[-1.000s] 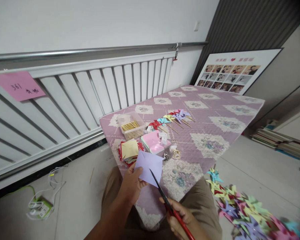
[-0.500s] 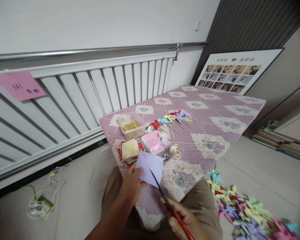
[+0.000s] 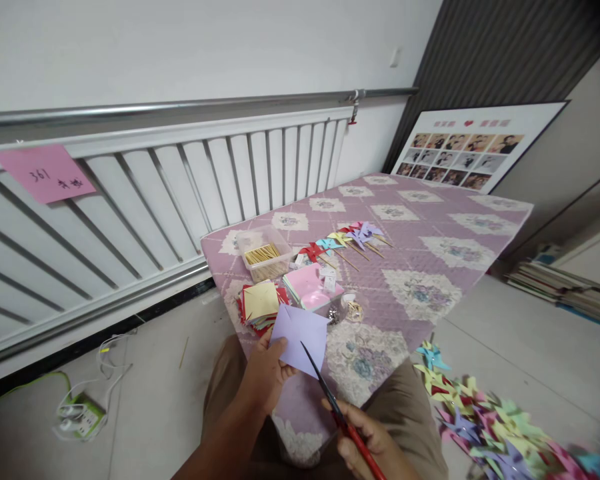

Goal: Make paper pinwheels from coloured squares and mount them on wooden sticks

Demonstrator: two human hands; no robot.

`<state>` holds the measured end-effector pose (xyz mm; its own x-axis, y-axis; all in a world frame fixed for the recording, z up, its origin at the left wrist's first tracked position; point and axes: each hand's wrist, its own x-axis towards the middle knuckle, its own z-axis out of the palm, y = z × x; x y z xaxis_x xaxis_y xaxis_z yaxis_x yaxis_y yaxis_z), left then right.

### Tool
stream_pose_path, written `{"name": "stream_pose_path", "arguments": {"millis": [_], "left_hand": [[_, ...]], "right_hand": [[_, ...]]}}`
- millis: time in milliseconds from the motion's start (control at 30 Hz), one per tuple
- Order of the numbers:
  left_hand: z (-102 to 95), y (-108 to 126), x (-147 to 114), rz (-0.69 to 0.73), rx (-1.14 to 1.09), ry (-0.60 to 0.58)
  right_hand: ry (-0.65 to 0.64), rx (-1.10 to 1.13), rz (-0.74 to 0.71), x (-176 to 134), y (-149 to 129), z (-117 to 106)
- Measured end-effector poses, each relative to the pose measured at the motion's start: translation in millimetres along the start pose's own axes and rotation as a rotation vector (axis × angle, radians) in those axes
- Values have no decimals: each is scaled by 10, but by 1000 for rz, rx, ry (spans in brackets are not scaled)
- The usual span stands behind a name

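Note:
My left hand point(image 3: 269, 365) pinches the lower left corner of a square sheet of lilac paper point(image 3: 297, 333), thumb on top and fingers beneath. A short cut line shows near the sheet's upper left corner. My right hand point(image 3: 363, 437) grips red-handled scissors point(image 3: 333, 399), whose dark blades lie over the lower right part of the paper, pointing up and left. The blades look closed or nearly so. Just beyond the sheet lies a stack of cut paper squares point(image 3: 261, 300), a cream one on top. Beside it sit pink sheets point(image 3: 310, 283) in a clear box.
A plastic box of thin sticks point(image 3: 263, 257) stands behind the stacks. Finished pinwheels point(image 3: 340, 239) lie in a row on the flowered tablecloth point(image 3: 420, 287). Small containers point(image 3: 351, 309) hold tiny parts. More pinwheels point(image 3: 500, 427) cover the floor at right; a power strip point(image 3: 85, 415) lies at left.
The view has shifted very slightly. Both hands, the lilac paper and the scissors keep nearly the same positions relative to each other.

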<state>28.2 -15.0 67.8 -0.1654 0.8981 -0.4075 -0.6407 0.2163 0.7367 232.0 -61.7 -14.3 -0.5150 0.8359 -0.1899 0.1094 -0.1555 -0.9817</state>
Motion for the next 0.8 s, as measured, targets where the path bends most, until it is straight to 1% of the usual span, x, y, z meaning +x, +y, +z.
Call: {"name": "stream_pose_path", "arguments": {"millis": [100,300,467,600,733,800], "left_hand": [[0,-5,5,-16,-58,-55],[-16,-19,11,-41,-47,-15],[-42,-37,18,-39,-57,-8],[-39,-28,13,-36,-69,-7],[-32,35,10,-29,-105,0],[-52,77,21,-19,-126,16]], "right_hand": [[6,7,-4,-7,-52,13],[-1,55,32,-78,-339,62],[-15,49,9,-111,-545,66],[-29,6,-1,-149,-651,13],[-57,-75,63,-225,-714,-88],[-28,-142,75,-259,-727,-172]]}}
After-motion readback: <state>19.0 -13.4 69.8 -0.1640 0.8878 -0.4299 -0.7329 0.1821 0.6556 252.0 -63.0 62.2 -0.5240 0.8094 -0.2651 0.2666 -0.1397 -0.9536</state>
